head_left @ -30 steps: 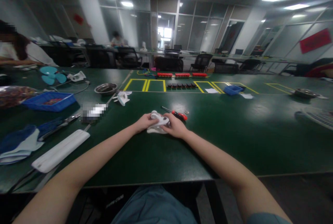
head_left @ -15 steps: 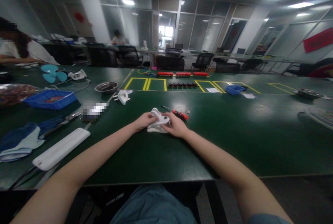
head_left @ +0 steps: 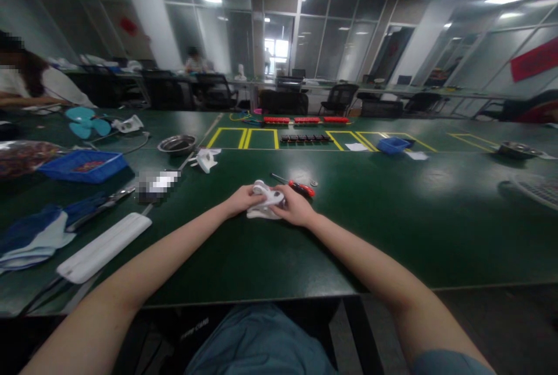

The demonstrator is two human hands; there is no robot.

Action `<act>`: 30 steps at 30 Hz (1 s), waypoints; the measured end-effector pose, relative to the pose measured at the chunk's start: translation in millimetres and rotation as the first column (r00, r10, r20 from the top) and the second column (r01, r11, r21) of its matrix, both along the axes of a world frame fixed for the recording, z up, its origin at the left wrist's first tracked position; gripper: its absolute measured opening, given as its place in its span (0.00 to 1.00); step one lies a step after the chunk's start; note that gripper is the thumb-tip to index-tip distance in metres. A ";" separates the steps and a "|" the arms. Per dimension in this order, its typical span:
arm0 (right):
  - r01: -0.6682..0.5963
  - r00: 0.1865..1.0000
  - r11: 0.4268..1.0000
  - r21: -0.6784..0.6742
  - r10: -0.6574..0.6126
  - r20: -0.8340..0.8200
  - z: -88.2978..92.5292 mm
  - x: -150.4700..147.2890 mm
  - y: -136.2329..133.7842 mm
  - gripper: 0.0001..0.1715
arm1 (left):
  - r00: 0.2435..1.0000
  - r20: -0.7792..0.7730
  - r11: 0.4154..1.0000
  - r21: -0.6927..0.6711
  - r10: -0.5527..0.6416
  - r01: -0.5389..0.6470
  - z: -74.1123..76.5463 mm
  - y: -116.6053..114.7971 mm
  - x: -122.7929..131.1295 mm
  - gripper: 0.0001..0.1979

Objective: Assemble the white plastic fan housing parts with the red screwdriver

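A small white plastic part [head_left: 264, 201] rests on the green table [head_left: 392, 229] straight ahead of me. My left hand [head_left: 241, 199] grips its left side with curled fingers. My right hand [head_left: 293, 206] is closed on its right side, fingertips on top. A red-handled screwdriver [head_left: 297, 186] lies just behind my right hand, with a small round metal piece [head_left: 314, 183] beside it.
On the left lie a white flat bar [head_left: 102, 249], blue-and-white gloves [head_left: 32, 235], a blue basket [head_left: 82, 165], a metal bowl [head_left: 176, 145] and a teal fan blade [head_left: 85, 122]. Another person sits at far left [head_left: 30, 87]. Red and black parts [head_left: 305, 129] sit in yellow-taped boxes.
Both hands stay on the white part, which has turned slightly between them. The view has shifted a little.
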State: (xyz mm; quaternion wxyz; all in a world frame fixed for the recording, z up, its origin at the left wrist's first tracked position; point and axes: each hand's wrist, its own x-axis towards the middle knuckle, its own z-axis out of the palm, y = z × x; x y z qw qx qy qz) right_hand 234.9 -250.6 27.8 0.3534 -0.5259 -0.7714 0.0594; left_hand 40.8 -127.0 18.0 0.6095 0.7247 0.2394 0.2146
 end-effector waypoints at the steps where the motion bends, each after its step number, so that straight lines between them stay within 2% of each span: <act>1: 0.002 1.000 1.000 -0.002 -0.002 -0.002 -0.1 -0.1 0.0 0.29 | 1.000 -0.012 1.000 0.006 0.003 -0.003 -0.3 0.1 0.1 0.27; 10: 0.020 1.000 1.000 -0.015 -0.020 0.013 -1.5 1.2 0.3 0.29 | 1.000 -0.019 0.998 0.069 -0.009 0.010 -4.4 2.7 1.7 0.29; 14: 0.006 0.998 1.000 -0.009 -0.005 0.060 2.9 2.1 -1.9 0.29 | 0.998 -0.067 0.984 0.177 -0.007 0.018 -6.7 0.7 2.5 0.33; 16: 0.010 0.995 1.000 0.009 -0.011 0.103 6.1 6.6 -2.0 0.29 | 0.992 -0.122 0.951 0.305 -0.007 0.045 -6.1 -1.7 2.4 0.37; 19: 0.121 0.984 0.992 0.038 -0.125 0.129 9.4 23.9 0.9 0.23 | 0.975 -0.223 0.834 0.541 0.021 0.106 -3.1 -5.5 1.5 0.39; 21: 0.282 0.950 0.958 0.051 -0.286 0.128 9.0 43.5 4.8 0.19 | 0.961 -0.270 0.761 0.635 0.059 0.132 -0.6 -7.8 0.7 0.40; 24: 0.496 0.857 0.868 0.033 -0.495 0.141 3.3 79.5 12.0 0.16 | 0.948 -0.306 0.707 0.689 0.087 0.158 3.0 -10.3 -0.4 0.37; 28: 0.674 0.734 0.731 -0.108 -0.647 0.205 -9.9 116.5 20.8 0.16 | 0.932 -0.353 0.647 0.732 0.089 0.215 7.4 -12.9 -1.1 0.27; 30: 0.703 0.709 0.696 -0.149 -0.665 0.237 -15.8 123.3 24.5 0.14 | 0.929 -0.359 0.616 0.754 0.092 0.230 9.4 -14.3 -0.9 0.26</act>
